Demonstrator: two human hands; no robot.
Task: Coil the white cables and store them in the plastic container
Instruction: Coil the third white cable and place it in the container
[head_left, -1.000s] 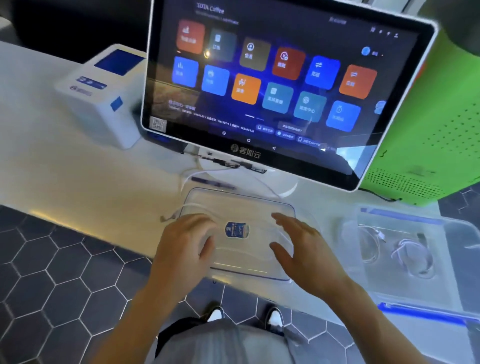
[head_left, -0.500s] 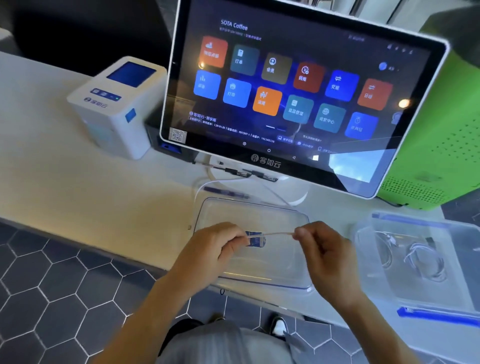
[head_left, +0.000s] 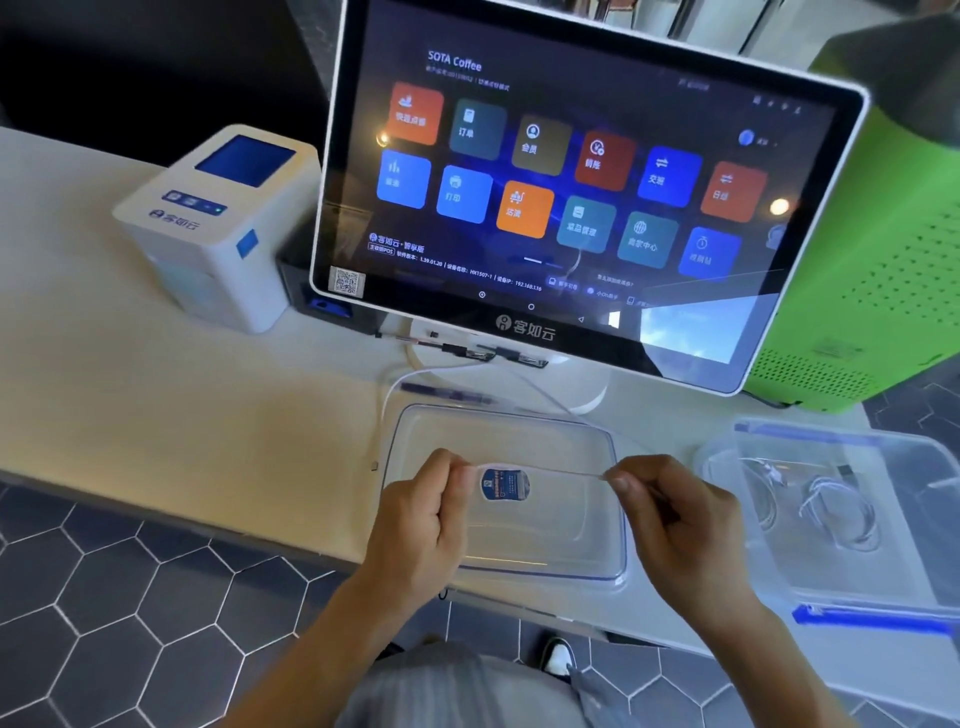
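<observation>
We are still pinching the white cable (head_left: 550, 469) taut above the container lid (head_left: 524, 540), left hand (head_left: 421, 514) and right hand (head_left: 675, 519) now farther apart.

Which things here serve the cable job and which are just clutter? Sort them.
Job:
- white cable, stretched between left hand and right hand
- plastic container with coiled cables inside
- clear lid beneath the hands

Lying about:
- touchscreen terminal
- white printer
- green box
- pen
</observation>
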